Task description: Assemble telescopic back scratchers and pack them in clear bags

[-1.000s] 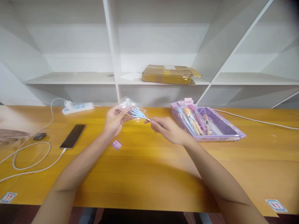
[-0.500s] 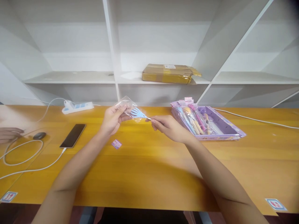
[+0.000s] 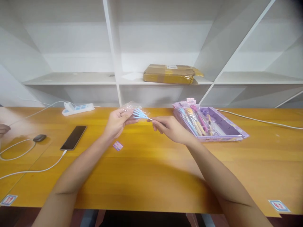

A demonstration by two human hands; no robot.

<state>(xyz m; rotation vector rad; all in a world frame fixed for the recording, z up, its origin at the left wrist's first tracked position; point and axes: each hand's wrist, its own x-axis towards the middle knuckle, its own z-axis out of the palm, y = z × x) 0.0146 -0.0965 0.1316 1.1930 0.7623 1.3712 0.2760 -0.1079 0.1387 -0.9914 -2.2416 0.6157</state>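
My left hand [image 3: 118, 122] pinches a clear plastic bag [image 3: 129, 105] near the middle of the desk. Its thumb lies along the fingers, close to a light-blue hand-shaped head [image 3: 140, 113]. That head belongs to a small back scratcher with a thin, silvery stem [image 3: 149, 119]. Gripping the stem from the right is my right hand [image 3: 169, 126], thumb and forefinger closed on it; the palm hides the handle. The plastic lies around the blue fingers, and I cannot tell how much of the head is inside. A small purple card [image 3: 117, 145] lies below my left hand.
A purple tray [image 3: 233, 126] with several bagged, coloured items [image 3: 193, 119] stands right. At left are a phone [image 3: 73, 137], a power strip [image 3: 78, 109], a dark plug-like piece [image 3: 39, 137] and another person's hand [image 3: 4, 129]. A taped carton [image 3: 170, 74] sits on the shelf [image 3: 90, 78].
My left hand has slid slightly right, and the bag is more bunched around the blue head. My right hand barely moves. The other person's hand has drawn back to the left, shifting the cable.
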